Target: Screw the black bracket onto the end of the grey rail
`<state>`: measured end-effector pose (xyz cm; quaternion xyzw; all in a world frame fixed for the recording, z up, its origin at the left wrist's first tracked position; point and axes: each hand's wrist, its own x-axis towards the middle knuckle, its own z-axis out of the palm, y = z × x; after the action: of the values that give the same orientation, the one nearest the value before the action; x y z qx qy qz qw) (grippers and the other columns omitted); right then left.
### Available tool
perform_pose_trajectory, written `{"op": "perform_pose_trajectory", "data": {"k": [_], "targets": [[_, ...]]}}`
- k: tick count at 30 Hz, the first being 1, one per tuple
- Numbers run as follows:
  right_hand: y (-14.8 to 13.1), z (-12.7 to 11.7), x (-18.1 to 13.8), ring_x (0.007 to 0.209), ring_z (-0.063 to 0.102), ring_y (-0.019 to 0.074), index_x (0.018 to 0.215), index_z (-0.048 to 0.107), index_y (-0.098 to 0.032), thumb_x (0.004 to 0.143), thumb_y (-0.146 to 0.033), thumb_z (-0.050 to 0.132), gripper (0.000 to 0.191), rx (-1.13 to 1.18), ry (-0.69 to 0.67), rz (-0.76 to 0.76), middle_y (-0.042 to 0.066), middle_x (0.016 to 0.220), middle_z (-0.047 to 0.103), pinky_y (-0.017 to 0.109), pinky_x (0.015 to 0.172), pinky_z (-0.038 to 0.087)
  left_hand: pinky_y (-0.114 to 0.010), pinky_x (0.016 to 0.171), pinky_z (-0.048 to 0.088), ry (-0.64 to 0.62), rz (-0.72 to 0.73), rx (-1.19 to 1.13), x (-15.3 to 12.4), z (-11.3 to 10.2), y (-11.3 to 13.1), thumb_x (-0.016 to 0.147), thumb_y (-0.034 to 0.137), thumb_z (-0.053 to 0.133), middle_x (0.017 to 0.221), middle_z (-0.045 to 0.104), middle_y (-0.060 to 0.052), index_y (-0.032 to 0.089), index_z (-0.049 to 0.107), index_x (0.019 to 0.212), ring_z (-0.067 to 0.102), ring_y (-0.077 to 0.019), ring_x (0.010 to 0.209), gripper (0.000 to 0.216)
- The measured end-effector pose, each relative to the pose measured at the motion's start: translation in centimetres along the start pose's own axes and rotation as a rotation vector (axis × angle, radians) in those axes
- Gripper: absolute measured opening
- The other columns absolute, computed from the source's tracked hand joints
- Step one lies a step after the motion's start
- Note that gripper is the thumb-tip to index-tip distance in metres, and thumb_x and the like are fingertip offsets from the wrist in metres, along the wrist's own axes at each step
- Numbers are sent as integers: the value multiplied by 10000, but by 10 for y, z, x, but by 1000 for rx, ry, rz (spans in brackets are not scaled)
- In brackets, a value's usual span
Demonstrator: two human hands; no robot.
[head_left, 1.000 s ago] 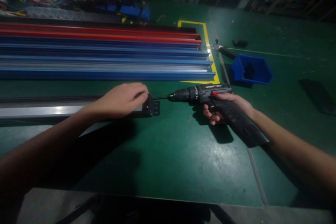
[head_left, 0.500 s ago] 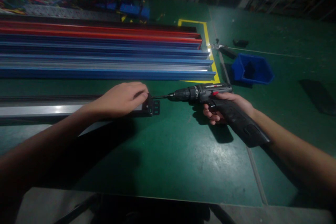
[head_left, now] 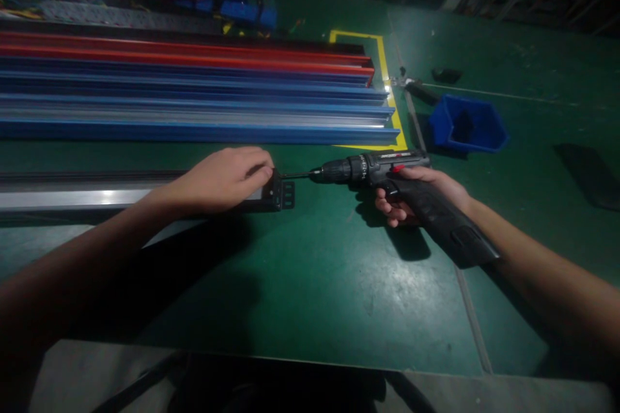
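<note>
My right hand (head_left: 426, 197) is wrapped round the handle of a black cordless drill (head_left: 387, 171), which points left. From its chuck a long thin bit (head_left: 298, 175) reaches the end of a long metal profile (head_left: 106, 198) lying on the green table. A black end bracket (head_left: 285, 195) with slots sits on that end, and the bit's tip meets it near the upper edge. Over the same end lies my left hand (head_left: 227, 177), its fingers curled down around the profile's top and far side. Those fingertips are partly hidden.
Behind the hands lie several long blue profiles (head_left: 194, 132) and a red profile (head_left: 194, 51), inside yellow tape (head_left: 382, 55). At the right stand a blue bin (head_left: 467, 129) and a dark flat object (head_left: 588, 177). The table's near edge (head_left: 271, 357) runs below.
Both hands, the drill and the profile hold the same positions relative to each other. The whole view has shifted very slightly.
</note>
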<state>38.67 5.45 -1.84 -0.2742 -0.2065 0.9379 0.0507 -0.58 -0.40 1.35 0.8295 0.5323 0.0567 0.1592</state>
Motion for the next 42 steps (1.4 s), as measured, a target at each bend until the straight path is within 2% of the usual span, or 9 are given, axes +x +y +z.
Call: {"op": "perform_pose_trajectory", "data": {"k": [29, 42], "targets": [[1, 7, -1, 807, 664, 192, 1134, 591, -98, 1006, -509, 463, 449, -21, 57, -27, 112, 983, 684, 382, 860, 595, -381, 847, 454, 6, 2, 45, 1, 0, 0, 1009, 476, 335, 1054, 703, -91, 180, 684, 1027, 639, -271, 956, 457], [-1, 4, 0, 819, 650, 199, 1170, 565, -98, 1012, -501, 453, 447, -29, -2, -12, 123, 1005, 688, 436, 908, 579, -392, 858, 460, 9, -18, 56, 1, 0, 2, 1001, 465, 346, 1042, 707, -82, 220, 674, 1009, 657, -280, 962, 410]]}}
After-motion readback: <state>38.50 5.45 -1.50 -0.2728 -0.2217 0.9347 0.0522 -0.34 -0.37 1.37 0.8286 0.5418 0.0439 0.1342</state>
